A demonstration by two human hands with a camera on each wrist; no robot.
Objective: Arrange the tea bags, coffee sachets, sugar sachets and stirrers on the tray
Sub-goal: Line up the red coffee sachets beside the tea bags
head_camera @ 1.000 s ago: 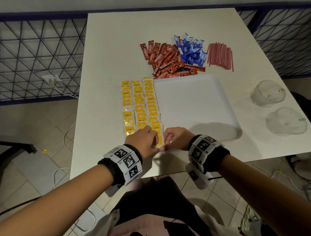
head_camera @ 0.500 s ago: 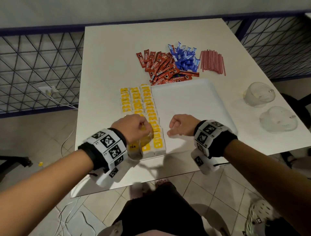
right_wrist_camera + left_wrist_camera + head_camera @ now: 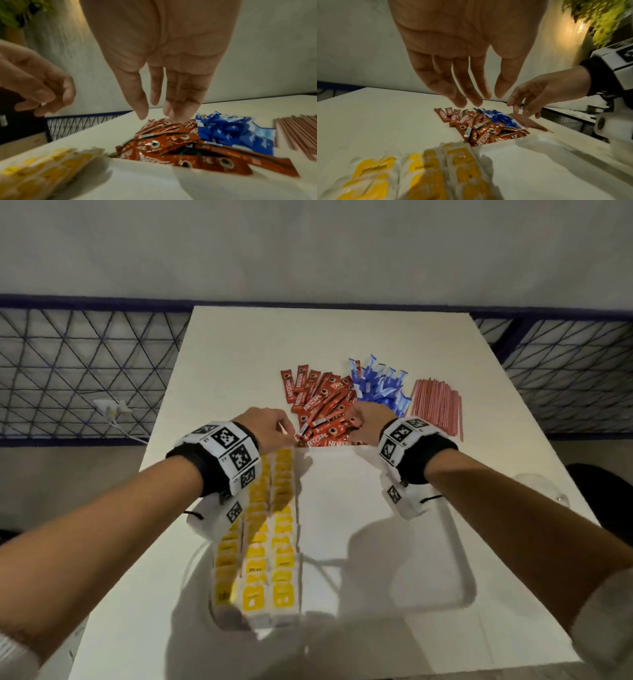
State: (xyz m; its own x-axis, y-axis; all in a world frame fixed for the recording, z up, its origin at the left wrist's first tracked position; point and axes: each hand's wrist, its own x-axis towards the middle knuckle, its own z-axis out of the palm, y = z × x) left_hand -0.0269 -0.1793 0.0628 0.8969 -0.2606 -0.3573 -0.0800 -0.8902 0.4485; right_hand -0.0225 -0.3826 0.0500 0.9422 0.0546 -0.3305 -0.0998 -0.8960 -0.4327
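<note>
Yellow tea bags (image 3: 270, 542) lie in rows along the left side of the white tray (image 3: 359, 525). Beyond the tray's far edge are a pile of red coffee sachets (image 3: 318, 405), blue sugar sachets (image 3: 380, 385) and a bundle of reddish stirrers (image 3: 436, 405). My left hand (image 3: 476, 98) hovers over the coffee sachets (image 3: 481, 128) with straight fingers, holding nothing. My right hand (image 3: 157, 115) hangs fingers-down with its tips just above the coffee pile (image 3: 171, 148), also empty. In the head view both hands (image 3: 274, 429) (image 3: 363, 422) are at the tray's far end.
A clear plastic cup (image 3: 548, 486) shows behind my right forearm near the table's right edge. A blue mesh railing (image 3: 85, 371) borders the table on both sides, with a wall socket and cable (image 3: 111, 409) on the left.
Both hands left the near end of the tea bag rows and reached forward to the coffee pile. Their fingers went from curled to straight.
</note>
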